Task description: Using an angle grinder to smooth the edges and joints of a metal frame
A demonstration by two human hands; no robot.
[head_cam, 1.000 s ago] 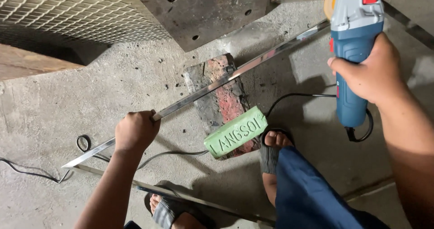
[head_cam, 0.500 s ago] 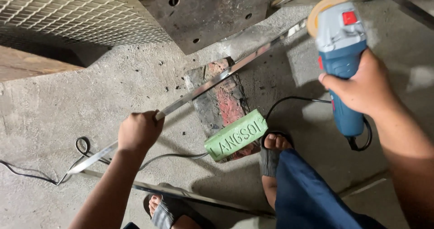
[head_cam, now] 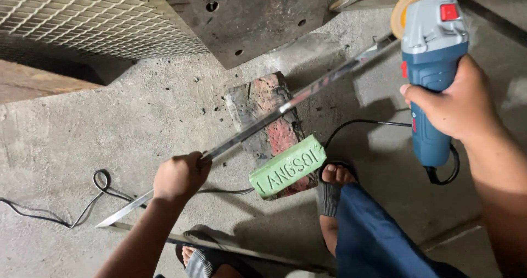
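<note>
Left hand fingers clenched round shiny metal strip, lying across brick at centre; right hand gripping blue angle grinder, far right. Strip likely to chatter or kick (one-handed hold), bare toes near.

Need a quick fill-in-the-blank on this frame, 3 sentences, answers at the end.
1. The left hand grips a long shiny metal ____.
2. The right hand holds a blue and grey ____ with a round disc at its tip.
3. The green bar lies on a worn ____ set on the concrete floor.

Missing words: strip; angle grinder; brick
</note>
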